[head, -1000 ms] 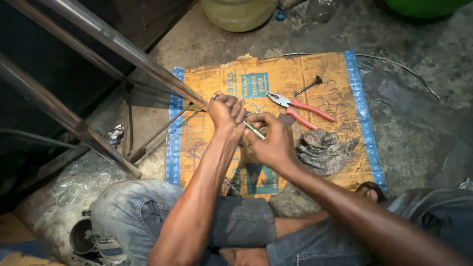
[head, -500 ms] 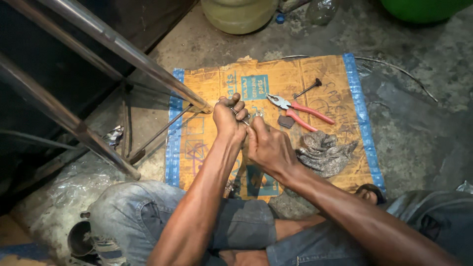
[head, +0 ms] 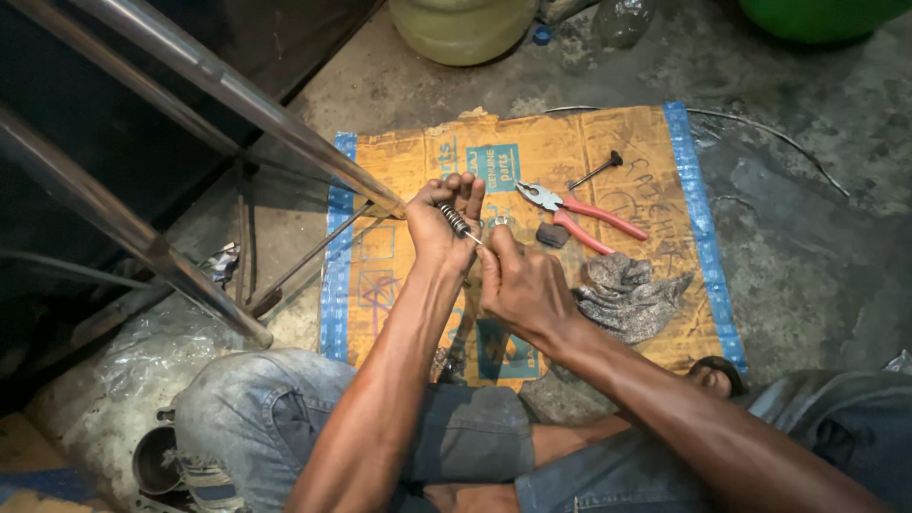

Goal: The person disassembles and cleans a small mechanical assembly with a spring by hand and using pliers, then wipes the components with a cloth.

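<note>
The person sits on the ground in blue jeans (head: 285, 418), soft and worn. The left hand (head: 442, 223) is curled tight around a small metal spring (head: 454, 219), which sits up in the fist, above the cardboard. The right hand (head: 518, 285) pinches a thin wire or pin (head: 475, 237) that touches the end of the spring, fingers closed small.

The spring looks slippery and bouncy. If the pinch slips, it could jump away and roll under the shiny metal bars (head: 228, 85). The thin tip could poke a finger too.

Just past the hands lies a crumpled grey rag (head: 627, 294), soft and lumpy. Near it are pliers (head: 579, 211) with red handles, a small dark block (head: 552, 235) and a black screw (head: 597, 171). They all lie on flat orange cardboard (head: 399, 161) with blue edges. Farther away stands a round yellow jug (head: 461, 28) on rough grey floor (head: 807, 228).
</note>
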